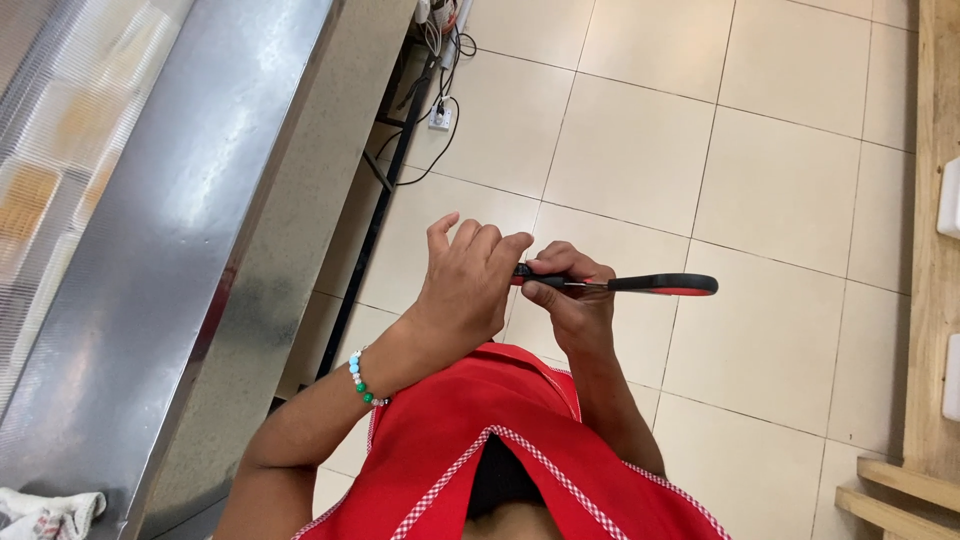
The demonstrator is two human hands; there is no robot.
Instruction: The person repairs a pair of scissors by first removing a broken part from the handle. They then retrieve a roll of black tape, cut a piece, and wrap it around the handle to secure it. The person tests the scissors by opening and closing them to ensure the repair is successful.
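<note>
Both hands met mid-air over the tiled floor (640,150), nothing under them. Scissors (640,284), black and red handles, lay roughly level, long axis left-right, handle loop sticking out past the right hand (572,300) toward the wooden shelving (935,300). Right hand was curled round the scissors near the middle, thumb on top. Left hand (470,285), beaded bracelet (362,380) on the wrist, was bunched with fingertips pressed together at the scissors' other end, touching the right hand; blade end hidden behind it, so open or shut blades: can't tell. Right hand carried the tool; left only pinched the tip end. Steel counter (200,200) ran along the left, well apart. Power strip with cables (440,110) on the floor at its foot. Red apron (500,450) below the hands.
</note>
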